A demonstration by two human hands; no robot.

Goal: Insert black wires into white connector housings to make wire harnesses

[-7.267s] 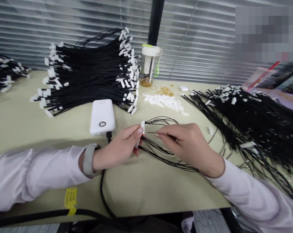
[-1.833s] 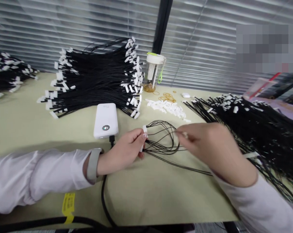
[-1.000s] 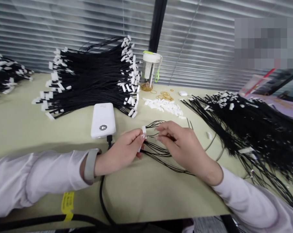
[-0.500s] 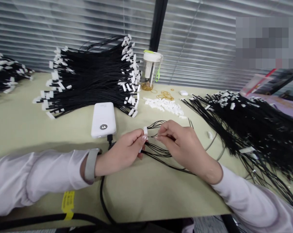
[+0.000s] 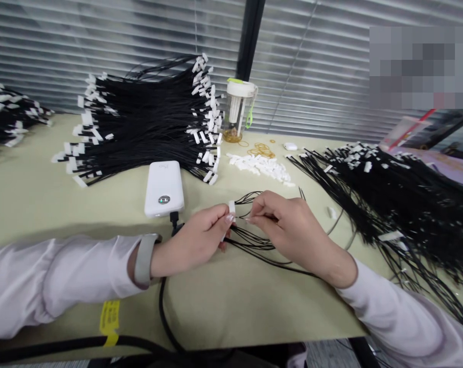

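Note:
Near the middle of the table, my left hand [image 5: 195, 237] pinches a white plastic connector [image 5: 232, 206] between thumb and fingers. Several thin black wires [image 5: 250, 236] run from the connector and from below the fingers to the right. My right hand [image 5: 293, 227] is closed in a pinch just right of the connector, its fingertips on a thin black wire [image 5: 244, 216]. The wire's tip is too small to make out. Part of the wire bundle passes behind and below my right hand.
A white power bank [image 5: 164, 189] with a plugged black cable [image 5: 163, 306] lies left. Behind are bundled black cables [image 5: 147, 112], a bottle [image 5: 237, 110], rubber bands [image 5: 261, 150] and loose white connectors [image 5: 260, 167]. A large wire pile [image 5: 411, 204] lies right.
Both hands have shifted very slightly to the right, the left still holding the connector. The grips look the same.

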